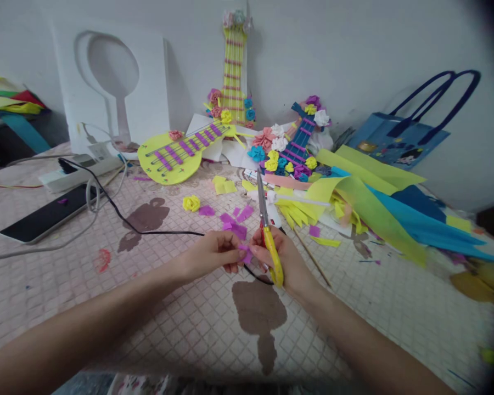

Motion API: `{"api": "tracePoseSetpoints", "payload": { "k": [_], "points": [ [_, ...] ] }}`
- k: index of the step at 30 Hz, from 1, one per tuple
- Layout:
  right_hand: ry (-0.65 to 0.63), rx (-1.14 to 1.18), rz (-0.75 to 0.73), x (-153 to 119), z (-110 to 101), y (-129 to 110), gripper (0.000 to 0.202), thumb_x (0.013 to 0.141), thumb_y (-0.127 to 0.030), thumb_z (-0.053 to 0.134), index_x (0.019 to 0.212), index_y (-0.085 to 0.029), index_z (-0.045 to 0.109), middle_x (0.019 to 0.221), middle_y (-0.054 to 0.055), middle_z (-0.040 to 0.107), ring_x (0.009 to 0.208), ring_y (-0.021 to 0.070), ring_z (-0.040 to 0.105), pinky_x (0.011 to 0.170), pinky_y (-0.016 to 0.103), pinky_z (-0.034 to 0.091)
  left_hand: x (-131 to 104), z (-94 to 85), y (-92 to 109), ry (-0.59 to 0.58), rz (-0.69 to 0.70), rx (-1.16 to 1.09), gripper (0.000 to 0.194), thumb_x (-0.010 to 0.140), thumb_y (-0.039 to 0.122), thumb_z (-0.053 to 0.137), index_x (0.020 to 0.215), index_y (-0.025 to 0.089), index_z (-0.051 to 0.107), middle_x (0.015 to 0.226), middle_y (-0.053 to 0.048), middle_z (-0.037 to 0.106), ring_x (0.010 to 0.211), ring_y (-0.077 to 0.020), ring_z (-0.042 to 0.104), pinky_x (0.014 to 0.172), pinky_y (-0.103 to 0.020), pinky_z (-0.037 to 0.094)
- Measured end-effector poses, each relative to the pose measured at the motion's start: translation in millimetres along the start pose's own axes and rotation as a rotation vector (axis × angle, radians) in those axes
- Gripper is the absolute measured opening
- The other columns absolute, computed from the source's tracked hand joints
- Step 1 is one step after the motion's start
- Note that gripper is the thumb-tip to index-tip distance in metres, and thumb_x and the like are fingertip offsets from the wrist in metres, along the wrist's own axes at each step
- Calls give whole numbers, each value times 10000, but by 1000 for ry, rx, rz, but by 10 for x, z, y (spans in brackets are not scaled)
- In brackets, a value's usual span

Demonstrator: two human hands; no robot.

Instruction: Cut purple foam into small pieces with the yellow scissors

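Observation:
A small piece of purple paper [246,253] is pinched between the fingertips of my left hand [214,253]. My right hand [290,263] holds scissors [275,257] with yellow and red handles, blades pointing away from me. Its thumb and finger also touch the purple paper from the right. Just beyond my hands lie more purple paper scraps [235,229] and a yellow paper flower [191,203]. A white glue gun, partly hidden, lies behind the scissors, its black cable [168,233] passing under my hands.
A yellow paper guitar [170,159], a taller yellow one [234,71] and a blue one [298,142] stand at the back. Crepe paper sheets [366,203] and a blue bag [399,137] are right. A phone [51,214], power strip [80,173] and white foam board [154,82] are left.

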State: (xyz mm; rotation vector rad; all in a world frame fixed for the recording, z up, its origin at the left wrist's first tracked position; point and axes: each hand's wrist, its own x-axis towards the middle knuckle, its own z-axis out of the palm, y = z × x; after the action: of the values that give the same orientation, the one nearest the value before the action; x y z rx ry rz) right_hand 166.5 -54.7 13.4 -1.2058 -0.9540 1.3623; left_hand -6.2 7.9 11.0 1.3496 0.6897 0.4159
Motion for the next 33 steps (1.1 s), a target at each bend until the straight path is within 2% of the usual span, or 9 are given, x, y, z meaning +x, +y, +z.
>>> {"api": "tracePoseSetpoints", "payload": {
  "k": [6,8,11,14,24,30,33],
  "points": [
    [43,-4,-27,-17,8,-13,288,637,-289,746,795,-215,516,630,-76,514,432,61,390,396,196,334,11,41,-9,109,-12,-135,546,827,662,552,800,120,618,699,-58,661,612,-148,624,617,-289,487],
    [51,-2,-36,-22,16,-22,281,634,-276,746,792,-211,522,643,-73,528,433,57,400,401,195,337,5,52,14,89,-7,-117,512,824,630,584,797,120,624,712,-58,665,628,-148,621,632,-292,482],
    [82,19,-30,-12,23,-11,288,620,-258,761,788,-212,531,643,-78,525,434,54,401,408,196,363,-7,55,43,43,14,-59,363,767,478,729,788,132,620,690,-21,651,611,-117,580,629,-266,457],
    [88,34,-26,3,17,21,288,623,-259,766,789,-215,535,642,-79,527,427,54,396,397,196,362,-6,41,37,60,35,-57,287,743,374,764,783,135,610,679,-4,642,623,-108,574,647,-260,450],
    [81,34,-46,-29,13,11,304,634,-278,794,795,-202,548,651,-85,517,443,47,408,406,179,372,14,33,-4,64,37,-80,291,749,388,746,753,132,609,639,14,608,595,-99,558,618,-244,433],
    [43,92,-15,-28,18,9,336,675,-376,789,821,-206,539,590,-100,470,402,41,382,389,174,376,17,21,-18,118,36,-125,296,750,396,737,753,135,598,670,-4,642,600,-101,566,630,-246,445],
    [43,78,-10,-24,29,15,339,648,-332,800,813,-206,531,588,-102,480,396,37,388,383,169,370,18,26,-17,115,40,-126,304,746,403,740,756,132,603,670,-4,633,604,-103,566,628,-246,446]
  ]
}}
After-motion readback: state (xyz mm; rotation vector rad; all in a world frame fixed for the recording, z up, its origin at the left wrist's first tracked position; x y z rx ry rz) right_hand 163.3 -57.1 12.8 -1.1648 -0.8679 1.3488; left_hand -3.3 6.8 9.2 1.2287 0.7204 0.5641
